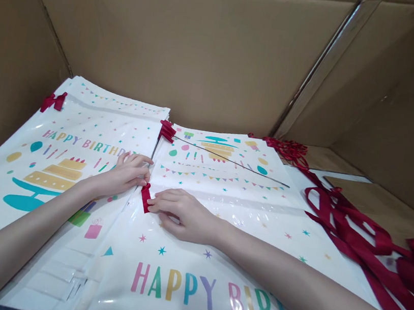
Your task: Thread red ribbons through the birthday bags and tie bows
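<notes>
Near the middle, a short folded piece of red ribbon (145,198) lies at the left edge of a white printed "HAPPY BIRTHDAY" sheet (185,254). My left hand (129,174) has its fingertips at the ribbon's upper end, with the index finger stretched out above it. From the right, my right hand (183,214) has its fingers bent, thumb and fingertips pinching the ribbon's lower right edge. A similar stack of printed sheets (99,124) lies under my left hand and forearm.
Cardboard walls (169,42) rise behind and at both sides. A thin dark rod (232,162) lies across the farther sheets. Long red ribbons (358,227) are heaped at the right. Red ribbon pieces sit at the upper corners of the left stack (121,107).
</notes>
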